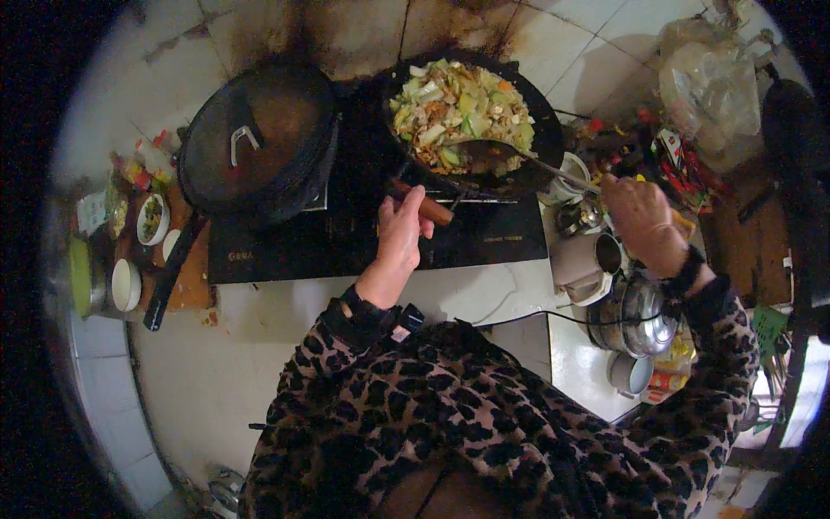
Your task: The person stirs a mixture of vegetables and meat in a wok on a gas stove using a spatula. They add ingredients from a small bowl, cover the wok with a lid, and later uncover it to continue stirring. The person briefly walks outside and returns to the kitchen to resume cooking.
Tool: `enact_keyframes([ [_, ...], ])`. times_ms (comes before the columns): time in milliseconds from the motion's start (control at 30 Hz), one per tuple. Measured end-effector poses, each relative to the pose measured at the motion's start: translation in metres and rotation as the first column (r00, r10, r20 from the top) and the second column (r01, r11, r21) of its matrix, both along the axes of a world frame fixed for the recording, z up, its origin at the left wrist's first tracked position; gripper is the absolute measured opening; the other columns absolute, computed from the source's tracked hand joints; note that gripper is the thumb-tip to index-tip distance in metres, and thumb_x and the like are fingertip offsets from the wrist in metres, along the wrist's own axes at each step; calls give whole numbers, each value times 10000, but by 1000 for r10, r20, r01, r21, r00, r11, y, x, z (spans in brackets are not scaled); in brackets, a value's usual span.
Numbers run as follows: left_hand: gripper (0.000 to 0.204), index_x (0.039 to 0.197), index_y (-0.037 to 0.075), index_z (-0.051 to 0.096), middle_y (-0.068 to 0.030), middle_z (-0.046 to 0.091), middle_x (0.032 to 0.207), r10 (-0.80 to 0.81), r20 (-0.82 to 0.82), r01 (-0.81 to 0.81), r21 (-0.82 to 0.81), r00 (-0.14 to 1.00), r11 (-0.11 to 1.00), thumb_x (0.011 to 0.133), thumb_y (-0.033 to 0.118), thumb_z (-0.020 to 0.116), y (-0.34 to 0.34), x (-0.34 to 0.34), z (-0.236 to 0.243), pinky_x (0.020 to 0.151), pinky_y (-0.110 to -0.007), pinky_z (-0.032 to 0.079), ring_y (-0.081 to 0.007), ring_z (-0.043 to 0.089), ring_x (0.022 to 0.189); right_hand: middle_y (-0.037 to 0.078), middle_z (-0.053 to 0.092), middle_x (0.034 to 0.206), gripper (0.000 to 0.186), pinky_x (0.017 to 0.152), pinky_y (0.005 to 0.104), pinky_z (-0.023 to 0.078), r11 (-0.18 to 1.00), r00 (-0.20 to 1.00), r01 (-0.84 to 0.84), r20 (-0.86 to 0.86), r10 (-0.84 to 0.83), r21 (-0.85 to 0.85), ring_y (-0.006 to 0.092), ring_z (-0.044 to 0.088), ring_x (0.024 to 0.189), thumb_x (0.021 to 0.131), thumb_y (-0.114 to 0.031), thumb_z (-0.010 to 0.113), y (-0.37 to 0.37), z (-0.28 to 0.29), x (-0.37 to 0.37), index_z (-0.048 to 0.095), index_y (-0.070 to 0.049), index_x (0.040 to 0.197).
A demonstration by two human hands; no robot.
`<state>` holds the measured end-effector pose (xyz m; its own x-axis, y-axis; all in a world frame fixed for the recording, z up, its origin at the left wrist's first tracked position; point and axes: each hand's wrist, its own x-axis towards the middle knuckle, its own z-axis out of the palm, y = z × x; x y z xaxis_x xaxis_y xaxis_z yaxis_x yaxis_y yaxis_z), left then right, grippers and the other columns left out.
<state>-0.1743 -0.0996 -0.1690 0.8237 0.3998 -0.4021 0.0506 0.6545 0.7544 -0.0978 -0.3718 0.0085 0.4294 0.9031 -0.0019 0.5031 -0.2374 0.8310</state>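
Note:
A dark wok [546, 121] sits on the right side of the black stove, filled with chopped cabbage and other mixed food [467, 108]. My left hand [401, 232] is closed round the wok's wooden handle [434, 211], at the side nearest me. In my right hand [641, 216] is the end of a long metal wok spatula [558, 173]. Its dark head lies at the near edge of the food, inside the wok.
A lidded black pan [259, 143] occupies the stove's [372, 251] left side, its long handle [169, 290] pointing toward me. Bowls [126, 285] stand farther left. At right are a metal pitcher [588, 259], a steel pot [644, 324], packets and a plastic bag [713, 104]. A black cord [553, 313] crosses the counter's front.

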Motion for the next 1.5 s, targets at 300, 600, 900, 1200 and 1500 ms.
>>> enact_keyframes([
  [300,205,894,64,456,-47,540,702,14,26,-14,10,1000,1000,803,188,591,-1,-3,1,373,-272,355,-135,490,497,102,517,583,345,485,360,375,852,649,466,-748,-144,241,244,500,511,697,-329,664,-45,89,71,547,-13,769],
  [600,213,792,50,484,-69,558,599,34,38,-38,90,999,995,825,246,560,-6,-3,4,377,-237,333,-112,439,420,-5,415,486,406,366,264,272,473,-249,717,-822,-512,-512,100,387,380,751,-448,616,-1,7,223,476,-77,663],
  [900,177,791,60,485,-78,558,623,-5,47,2,59,999,998,831,220,551,-3,-1,3,354,-251,322,-136,443,414,79,561,795,335,631,321,401,784,235,604,-972,-1,145,151,505,742,732,-187,671,2,-50,172,516,-32,986],
  [1200,237,861,44,454,-65,533,633,-12,68,12,3,998,1000,815,235,587,-2,-3,4,376,-262,360,-143,473,466,172,575,710,280,618,426,438,853,782,459,-568,-257,247,350,565,732,757,-329,596,8,18,76,579,-59,828],
  [1500,216,866,44,466,-73,553,672,-59,49,59,3,997,998,821,223,578,2,-4,3,376,-270,369,-150,498,490,65,523,820,372,658,340,450,972,942,233,-252,-221,16,228,539,755,802,-278,526,-18,49,132,505,-111,1134],
])
